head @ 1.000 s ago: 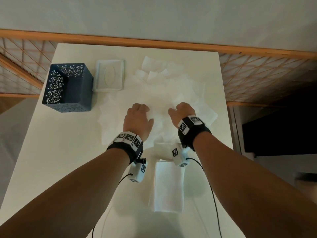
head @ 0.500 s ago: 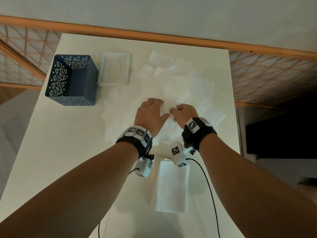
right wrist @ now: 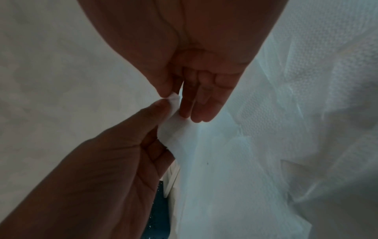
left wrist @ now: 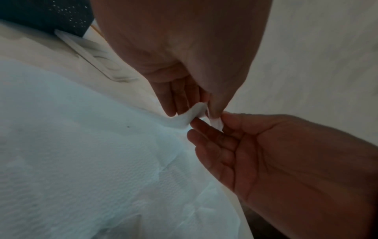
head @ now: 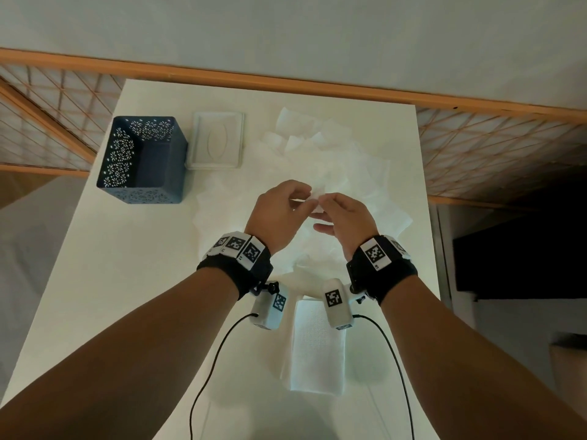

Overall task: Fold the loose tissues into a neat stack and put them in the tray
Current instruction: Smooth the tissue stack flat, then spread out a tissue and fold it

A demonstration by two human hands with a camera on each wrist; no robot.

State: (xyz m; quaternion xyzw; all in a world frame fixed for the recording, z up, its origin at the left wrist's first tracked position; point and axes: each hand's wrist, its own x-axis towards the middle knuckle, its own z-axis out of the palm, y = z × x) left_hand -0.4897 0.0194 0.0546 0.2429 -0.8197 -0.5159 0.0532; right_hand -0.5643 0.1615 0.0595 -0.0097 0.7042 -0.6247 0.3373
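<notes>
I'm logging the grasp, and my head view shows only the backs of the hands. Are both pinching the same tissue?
Observer: Yes. The left wrist view shows the left hand and right hand pinching one tissue corner.
Operator: Is the sheet clear of the pile?
Observer: It doesn't look so. In the right wrist view it runs from the pinch down toward the pile.
Operator: Anything on it?
Observer: A small dark speck below the pinch.
</notes>
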